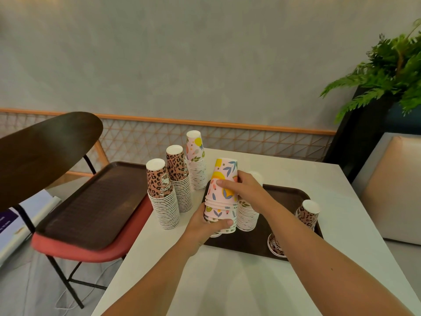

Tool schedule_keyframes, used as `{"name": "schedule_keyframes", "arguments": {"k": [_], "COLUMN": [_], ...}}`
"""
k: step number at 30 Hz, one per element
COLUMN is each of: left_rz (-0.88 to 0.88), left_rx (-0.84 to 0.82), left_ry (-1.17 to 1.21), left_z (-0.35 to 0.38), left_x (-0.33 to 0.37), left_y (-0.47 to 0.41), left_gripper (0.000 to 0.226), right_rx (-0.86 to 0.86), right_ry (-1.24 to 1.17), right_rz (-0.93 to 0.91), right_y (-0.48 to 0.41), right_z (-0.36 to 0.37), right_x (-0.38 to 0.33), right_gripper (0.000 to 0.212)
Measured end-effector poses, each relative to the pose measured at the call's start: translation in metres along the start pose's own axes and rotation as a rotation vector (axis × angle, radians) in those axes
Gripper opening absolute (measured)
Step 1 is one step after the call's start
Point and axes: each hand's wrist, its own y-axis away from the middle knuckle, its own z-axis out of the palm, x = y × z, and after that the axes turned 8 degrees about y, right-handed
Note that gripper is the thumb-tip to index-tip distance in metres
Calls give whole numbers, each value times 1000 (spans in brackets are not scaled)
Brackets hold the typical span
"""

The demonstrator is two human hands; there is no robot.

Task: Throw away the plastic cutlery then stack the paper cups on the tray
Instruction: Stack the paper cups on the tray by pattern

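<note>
Held stack [224,190]: pink paper cups printed with fruit and leaves, nested mouth-down and leaning slightly. It sits over the left end of the tray, though I cannot tell whether its lowest rim touches.
Left hand [205,226]: low on the held stack, thumb laid across the front of the bottom rims, grip closed round them.
Right hand [245,188]: above the left hand, fingers curled round the topmost cup, grip closed on it.
Tray [293,195]: dark brown, on the white bench [227,281], beneath the grip.
Tray contents: a short floral stack [247,215] just behind and right of the grip; a leopard cup [307,213] mouth-down, well right of the grip; a tipped leopard cup [276,245] lying on its side, nearer me, partly behind the right forearm.
Bench stacks: two leopard stacks [161,195] and one tall floral stack [196,160], mouth-down, in a row left of the grip.
Second tray [95,201]: farther left of the grip, lying on a red chair seat [91,252].
</note>
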Motion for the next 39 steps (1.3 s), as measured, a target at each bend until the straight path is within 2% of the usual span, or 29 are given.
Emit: {"name": "schedule_keyframes", "arguments": {"k": [4, 7, 10, 18, 21, 25, 31, 34, 36, 39], "left_rz": [-17, -30, -36, -38, -30, -26, -20, -17, -12, -14], "left_rx": [31, 34, 41, 51, 56, 55, 70, 78, 81, 82], "left_ry": [-28, -49, -67, -31, -21, 15, 35, 39, 35, 40], "left_z": [3, 5, 6, 9, 9, 9, 8, 6, 6, 8], "left_x": [1, 1, 2, 0, 0, 0, 1, 0, -1, -1], "left_y": [2, 4, 6, 6, 6, 5, 4, 2, 2, 1], "left_gripper": [52, 53, 56, 51, 49, 44, 48, 51, 51, 50], "right_rx": [9, 52, 122, 336, 473, 612, 521, 426, 424, 515], "right_ry": [-48, -116, -192, -294, -223, 80, 193, 242, 264, 296], "right_rz": [-11, -15, -14, -79, -120, -145, -105, -69, -61, -190], "right_y": [-2, -5, -8, -14, -18, -19, -18, -22, -22, -15], "right_z": [-9, -17, -28, -70, -77, -68, -49, -46, -44, -39], "right_x": [-11, -20, -30, -41, -31, -2, 43, 52, 49, 34], "right_gripper": [39, 32, 21, 20, 31, 42, 51, 74, 84, 73]}}
